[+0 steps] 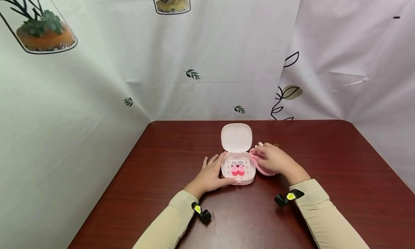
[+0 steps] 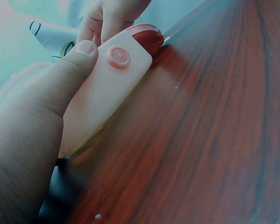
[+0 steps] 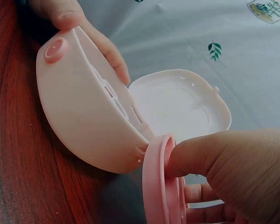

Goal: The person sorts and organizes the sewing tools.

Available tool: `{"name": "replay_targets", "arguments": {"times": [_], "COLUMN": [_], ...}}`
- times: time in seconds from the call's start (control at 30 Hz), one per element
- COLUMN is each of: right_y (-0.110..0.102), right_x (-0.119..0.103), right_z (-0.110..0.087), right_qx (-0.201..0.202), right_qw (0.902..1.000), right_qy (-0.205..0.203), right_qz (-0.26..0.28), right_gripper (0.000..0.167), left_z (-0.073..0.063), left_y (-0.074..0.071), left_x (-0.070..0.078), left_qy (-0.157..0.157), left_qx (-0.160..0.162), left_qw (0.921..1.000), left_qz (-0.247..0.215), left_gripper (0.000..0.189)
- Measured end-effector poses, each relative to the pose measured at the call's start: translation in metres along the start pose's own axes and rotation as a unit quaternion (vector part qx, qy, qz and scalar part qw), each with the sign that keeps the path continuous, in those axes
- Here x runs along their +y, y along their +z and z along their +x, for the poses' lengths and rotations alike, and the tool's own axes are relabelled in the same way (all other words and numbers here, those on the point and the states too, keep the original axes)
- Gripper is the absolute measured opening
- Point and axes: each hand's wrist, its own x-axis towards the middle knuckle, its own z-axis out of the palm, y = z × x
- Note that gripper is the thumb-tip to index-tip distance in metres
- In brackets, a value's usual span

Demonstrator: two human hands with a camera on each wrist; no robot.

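Steadying a rounded, glossy plastic case (image 1: 238,169), the left hand (image 1: 210,177) grips it.

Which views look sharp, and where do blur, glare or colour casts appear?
Head view: evenly lit and sharp, soft sheen on the table. Left wrist view: bluish cast, left hand blurred close up. Right wrist view: pink case fairly sharp, right hand soft.

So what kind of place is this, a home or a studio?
Probably a staged recording corner, not a lived-in room: printed plant-pattern sheets hang as walls around a dark wooden table, and small black wrist cameras sit on both sleeves.
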Motion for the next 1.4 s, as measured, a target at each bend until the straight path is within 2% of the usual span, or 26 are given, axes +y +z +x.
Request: {"name": "replay_targets", "arguments": {"times": [0.3, 0.5, 0.8, 0.97, 1.4], "right_y": [0.007, 0.020, 0.039, 0.046, 0.050], "right_x": [-0.012, -0.024, -0.047, -0.059, -0.065], "right_z": [0.004, 0.008, 0.014, 0.019, 0.022], "right_qx": [0.020, 0.059, 0.089, 0.092, 0.096], "right_qw": [0.9993, 0.9958, 0.9928, 0.9924, 0.9933], "right_qy": [-0.020, -0.047, -0.028, -0.027, -0.032], "right_qz": [-0.022, -0.053, -0.075, -0.076, -0.056], "right_gripper": [0.026, 0.022, 0.021, 0.019, 0.019], "left_z": [-0.002, -0.002, -0.002, -0.002, -0.002], "left_y": [0.000, 0.000, 0.000, 0.001, 0.000], "left_x": [-0.001, -0.001, -0.001, 0.000, 0.001], "left_qy": [-0.006, -0.006, -0.011, -0.006, -0.006], "left_qx": [-0.005, -0.006, -0.007, -0.007, -0.001], "left_qw": [1.0000, 1.0000, 0.9999, 0.9999, 1.0000], "left_qz": [-0.003, -0.003, 0.002, 0.008, 0.007], "left_gripper": [0.106, 0.105, 0.107, 0.108, 0.108]}}
